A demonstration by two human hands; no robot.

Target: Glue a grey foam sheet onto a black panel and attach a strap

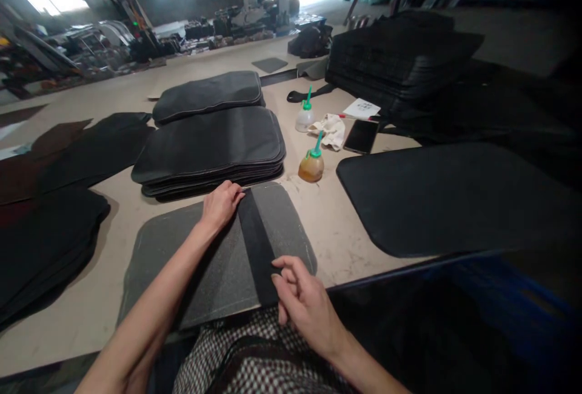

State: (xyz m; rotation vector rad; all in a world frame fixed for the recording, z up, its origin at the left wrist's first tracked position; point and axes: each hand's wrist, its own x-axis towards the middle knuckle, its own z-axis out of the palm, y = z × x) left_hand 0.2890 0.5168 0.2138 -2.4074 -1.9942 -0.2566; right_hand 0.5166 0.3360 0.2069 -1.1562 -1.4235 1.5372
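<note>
A grey panel (pixel 213 267) with rounded corners lies rough side up before me, at the table's near edge. Across it runs a flat black strip (pixel 255 242), from the far edge to the near edge. At the strip's far end is my left hand (pixel 222 205), its fingers curled and pressed together on the strip's corner. My right hand (pixel 302 300) hovers by the strip's near end, thumb and forefinger slightly apart at its right edge and the other fingers bent. Just beyond the panel stands a stack of black panels (pixel 213 145).
Right of the stack stand a bottle of amber liquid (pixel 311 168) and a whitish bottle (pixel 304 118), both green-capped. Beside them lie a cloth (pixel 331 132) and a phone (pixel 362 136). A large black panel (pixel 445 200) lies right; dark pieces (pixel 40 248) lie left.
</note>
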